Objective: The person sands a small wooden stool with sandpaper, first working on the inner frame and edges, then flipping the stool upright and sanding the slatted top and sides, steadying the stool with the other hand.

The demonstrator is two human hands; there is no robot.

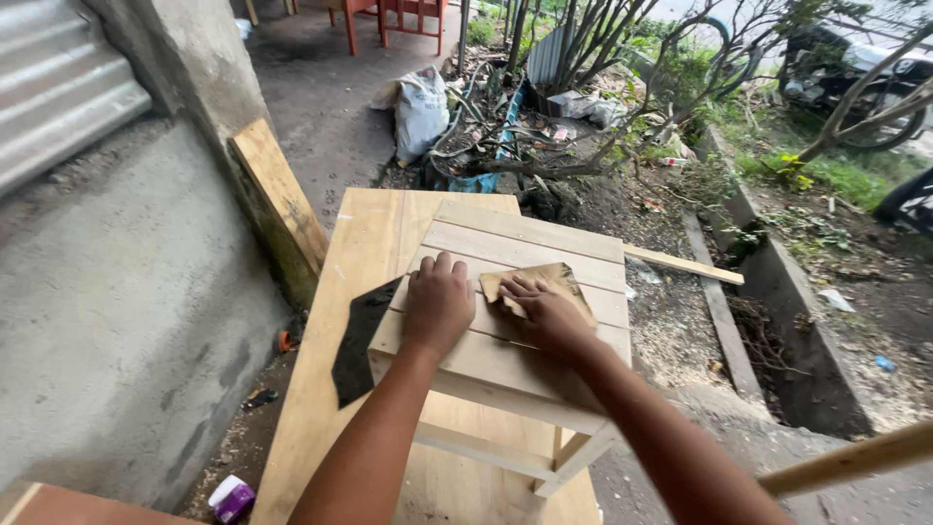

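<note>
You see a light tan wood stool [525, 292], brown sandpaper [544, 282], a black sheet [358, 345], a grey wall [117, 321], red chairs [389, 15] and a white sack [420, 112].

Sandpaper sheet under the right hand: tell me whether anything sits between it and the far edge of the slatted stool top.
Nothing visible does. The right hand presses the sandpaper sheet flat on the slatted stool top, and the slats beyond it show bare wood. The left hand rests beside it, to the left.
</note>
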